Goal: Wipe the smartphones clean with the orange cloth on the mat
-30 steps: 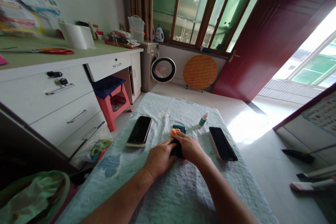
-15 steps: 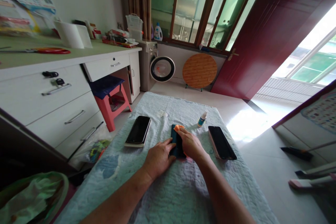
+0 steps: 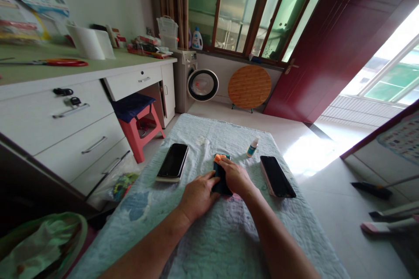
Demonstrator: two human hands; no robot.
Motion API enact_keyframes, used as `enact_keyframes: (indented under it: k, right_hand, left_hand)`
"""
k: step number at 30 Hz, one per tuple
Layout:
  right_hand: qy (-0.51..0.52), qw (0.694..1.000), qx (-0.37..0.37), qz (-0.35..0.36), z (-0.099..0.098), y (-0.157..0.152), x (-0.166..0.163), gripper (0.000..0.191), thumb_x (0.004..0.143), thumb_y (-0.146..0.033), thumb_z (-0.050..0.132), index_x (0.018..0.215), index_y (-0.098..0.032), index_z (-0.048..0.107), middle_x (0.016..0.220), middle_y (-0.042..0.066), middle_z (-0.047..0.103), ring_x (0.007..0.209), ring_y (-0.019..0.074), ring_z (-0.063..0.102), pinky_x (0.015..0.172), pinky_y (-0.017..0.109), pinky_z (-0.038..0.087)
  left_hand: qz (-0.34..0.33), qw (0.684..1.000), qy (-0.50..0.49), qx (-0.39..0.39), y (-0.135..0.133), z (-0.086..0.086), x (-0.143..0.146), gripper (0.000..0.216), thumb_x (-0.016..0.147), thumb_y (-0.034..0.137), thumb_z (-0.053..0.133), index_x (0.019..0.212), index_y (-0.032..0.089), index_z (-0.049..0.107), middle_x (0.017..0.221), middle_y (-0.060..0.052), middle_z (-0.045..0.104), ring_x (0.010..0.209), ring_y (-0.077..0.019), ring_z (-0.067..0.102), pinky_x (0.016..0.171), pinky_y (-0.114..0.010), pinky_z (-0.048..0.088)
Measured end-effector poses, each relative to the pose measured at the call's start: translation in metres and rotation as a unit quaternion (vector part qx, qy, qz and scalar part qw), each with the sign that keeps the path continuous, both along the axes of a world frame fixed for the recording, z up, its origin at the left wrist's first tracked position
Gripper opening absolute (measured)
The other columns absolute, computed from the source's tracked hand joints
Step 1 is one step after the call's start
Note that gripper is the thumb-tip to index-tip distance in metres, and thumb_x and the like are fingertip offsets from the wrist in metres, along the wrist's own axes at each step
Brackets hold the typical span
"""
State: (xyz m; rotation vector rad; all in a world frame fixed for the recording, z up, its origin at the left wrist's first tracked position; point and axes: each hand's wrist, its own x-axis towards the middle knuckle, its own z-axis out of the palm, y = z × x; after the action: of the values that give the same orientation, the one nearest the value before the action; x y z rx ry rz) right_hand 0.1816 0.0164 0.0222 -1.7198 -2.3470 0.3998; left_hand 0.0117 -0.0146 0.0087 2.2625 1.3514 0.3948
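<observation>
Nearest, two bare forearms are seen reaching up from six o'clock over a pale quilted cloth (image 3: 209, 235) that is spread across the surface. At the centre of the cloth, the left hand (image 3: 196, 196) is laid flat with fingers loosely spread, its fingertips touching the left edge of a dark phone (image 3: 221, 181) that lies flat on the cloth. The right hand (image 3: 235, 178) is pressed down on the same phone from the right, and an orange cloth (image 3: 218, 158) is pinched under its fingertips against the phone's far end.

At nine o'clock from the hands, a second phone (image 3: 173, 162) with a dark screen and a pale rim is lying flat, well apart from them. At three o'clock, a third phone (image 3: 277, 176), dark and long, is lying near the right edge of the cloth. Just beyond, at one o'clock, a small bottle (image 3: 252, 147) with a white top and blue label is standing between the middle and right phones.

Farther off at ten o'clock, a red stool (image 3: 137, 122) is tucked beside a white desk with drawers (image 3: 72, 117). At twelve o'clock, a washing machine (image 3: 196, 80) and a round wooden board (image 3: 249, 88) are set against the far wall below a window.
</observation>
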Motion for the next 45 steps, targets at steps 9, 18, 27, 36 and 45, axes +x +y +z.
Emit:
enact_keyframes:
  k: [9, 18, 27, 36, 45]
  right_hand:
    - [-0.028, 0.999, -0.012, -0.035, 0.007, -0.003, 0.003, 0.054, 0.087, -0.012, 0.039, 0.138, -0.029, 0.048, 0.142, 0.002, 0.05, 0.114, 0.0184, 0.059, 0.092, 0.027, 0.045]
    - [0.009, 1.0, 0.003, 0.002, 0.002, -0.01, 0.003, 0.056, 0.088, -0.013, 0.038, 0.142, -0.026, 0.044, 0.147, 0.0, 0.044, 0.123, 0.018, 0.053, 0.098, 0.025, 0.042]
    - [0.005, 1.0, 0.006, -0.002, -0.004, 0.004, 0.001, 0.057, 0.088, -0.013, 0.037, 0.141, -0.03, 0.044, 0.15, -0.003, 0.04, 0.124, 0.0164, 0.051, 0.099, 0.028, 0.043]
    - [-0.027, 0.997, -0.005, -0.074, -0.002, 0.004, 0.002, 0.06, 0.086, -0.014, 0.038, 0.145, -0.027, 0.04, 0.15, 0.002, 0.04, 0.121, 0.0218, 0.054, 0.095, 0.029, 0.045]
    - [-0.009, 1.0, -0.001, -0.005, -0.003, 0.004, -0.004, 0.059, 0.087, -0.015, 0.037, 0.145, -0.03, 0.039, 0.151, -0.002, 0.039, 0.122, 0.0187, 0.054, 0.098, 0.028, 0.043]
  left_hand:
    - [0.002, 1.0, 0.0, 0.006, 0.0, -0.002, -0.001, 0.048, 0.082, 0.034, 0.062, 0.129, 0.025, 0.058, 0.144, -0.004, 0.049, 0.125, -0.0258, 0.051, 0.105, -0.036, 0.041]
    - [0.002, 1.0, 0.002, 0.001, 0.0, -0.001, 0.0, 0.048, 0.082, 0.033, 0.061, 0.13, 0.027, 0.058, 0.144, -0.004, 0.048, 0.124, -0.0264, 0.051, 0.105, -0.037, 0.04]
    - [0.001, 1.0, 0.0, 0.013, 0.0, -0.006, 0.0, 0.049, 0.081, 0.031, 0.062, 0.13, 0.026, 0.058, 0.144, -0.004, 0.049, 0.124, -0.0258, 0.052, 0.105, -0.036, 0.041]
    - [0.003, 1.0, 0.0, 0.012, 0.0, -0.004, 0.0, 0.049, 0.082, 0.032, 0.062, 0.13, 0.025, 0.058, 0.144, -0.005, 0.049, 0.124, -0.0263, 0.052, 0.105, -0.036, 0.041]
    - [0.001, 1.0, -0.003, 0.018, 0.0, -0.005, 0.0, 0.048, 0.081, 0.031, 0.063, 0.128, 0.026, 0.058, 0.143, -0.004, 0.05, 0.124, -0.0255, 0.052, 0.106, -0.035, 0.04]
